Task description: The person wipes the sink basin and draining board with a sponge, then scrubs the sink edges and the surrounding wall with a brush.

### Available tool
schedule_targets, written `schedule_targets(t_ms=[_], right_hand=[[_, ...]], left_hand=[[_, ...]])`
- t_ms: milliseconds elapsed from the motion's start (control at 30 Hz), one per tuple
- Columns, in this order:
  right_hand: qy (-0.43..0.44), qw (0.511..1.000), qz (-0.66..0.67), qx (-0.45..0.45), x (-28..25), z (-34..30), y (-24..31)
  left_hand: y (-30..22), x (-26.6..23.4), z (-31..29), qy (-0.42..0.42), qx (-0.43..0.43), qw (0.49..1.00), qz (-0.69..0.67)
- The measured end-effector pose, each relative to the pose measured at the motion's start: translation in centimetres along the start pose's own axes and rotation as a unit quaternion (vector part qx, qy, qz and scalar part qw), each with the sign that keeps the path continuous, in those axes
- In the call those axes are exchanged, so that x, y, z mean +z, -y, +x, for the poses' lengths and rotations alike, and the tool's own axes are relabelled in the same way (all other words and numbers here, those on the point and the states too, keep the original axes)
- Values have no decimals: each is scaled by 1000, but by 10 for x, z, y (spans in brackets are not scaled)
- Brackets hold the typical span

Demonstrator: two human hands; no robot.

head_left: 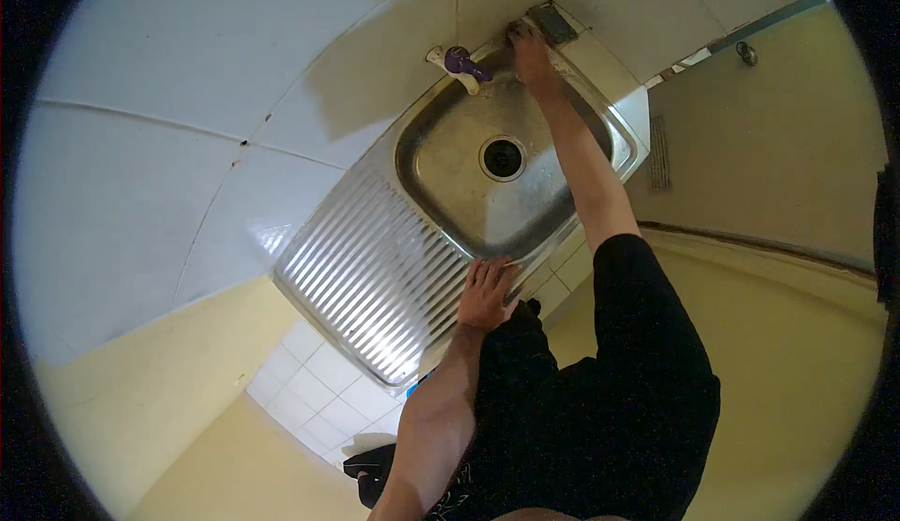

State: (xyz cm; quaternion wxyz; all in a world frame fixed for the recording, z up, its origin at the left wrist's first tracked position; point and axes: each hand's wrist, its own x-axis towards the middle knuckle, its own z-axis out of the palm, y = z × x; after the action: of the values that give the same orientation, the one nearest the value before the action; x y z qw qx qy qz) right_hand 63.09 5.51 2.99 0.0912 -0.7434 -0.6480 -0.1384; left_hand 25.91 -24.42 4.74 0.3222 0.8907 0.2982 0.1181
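My left hand (486,294) lies on the near rim of a stainless steel sink (441,204), its fingers stretched out and holding nothing. My right arm reaches over the basin to the far corner. There, my right hand (527,41) is closed, with its fingers curled at the back rim. A small dark patch shows by its fingertips, too unclear to name. Right beside that hand is a dark green rectangular thing (553,24) on the corner ledge. The basin holds no visible water, and its round drain (502,158) is uncovered.
A white wall tap (459,77) with a purple handle (461,60) juts over the basin's back edge. The ribbed drainboard (370,263) extends to the left. Tiled walls stand behind the sink, and a door-like panel (759,136) with a knob (746,53) is at right.
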Motion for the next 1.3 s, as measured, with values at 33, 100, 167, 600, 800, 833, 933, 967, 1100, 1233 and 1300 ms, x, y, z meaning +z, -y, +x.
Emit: schedule_targets(t_ms=[33,100,167,600,800,833,933,967,1100,1233,1300], right_hand=[[6,999,41,32,-6,-12,27],[10,995,73,66,-9,-14,34],[16,997,71,40,4,-14,20],[18,998,61,-27,-9,-12,-32],[51,998,-39,-15,5,3,-20],[30,999,-41,1,14,-7,-51],[26,999,-12,-15,13,-19,-35],[40,998,-6,-40,6,-18,-26],[20,999,12,-31,-9,5,-20],[-17,999,29,-10,3,2,-31],[-36,999,23,-17,6,-5,-44]], left_hand=[[5,-6,-6,0,-9,1000,7],[5,-11,-6,8,-14,1000,12],[2,-11,-6,6,-17,1000,14],[-8,-1,7,13,-2,1000,11],[-5,1,1,34,-18,999,26],[-12,4,14,30,-1,999,15],[-6,-2,8,44,-12,999,23],[-3,-2,4,40,-19,999,20],[-2,2,1,27,-14,1000,8],[-8,-1,6,37,-4,999,19],[-9,-1,8,34,8,999,7]])
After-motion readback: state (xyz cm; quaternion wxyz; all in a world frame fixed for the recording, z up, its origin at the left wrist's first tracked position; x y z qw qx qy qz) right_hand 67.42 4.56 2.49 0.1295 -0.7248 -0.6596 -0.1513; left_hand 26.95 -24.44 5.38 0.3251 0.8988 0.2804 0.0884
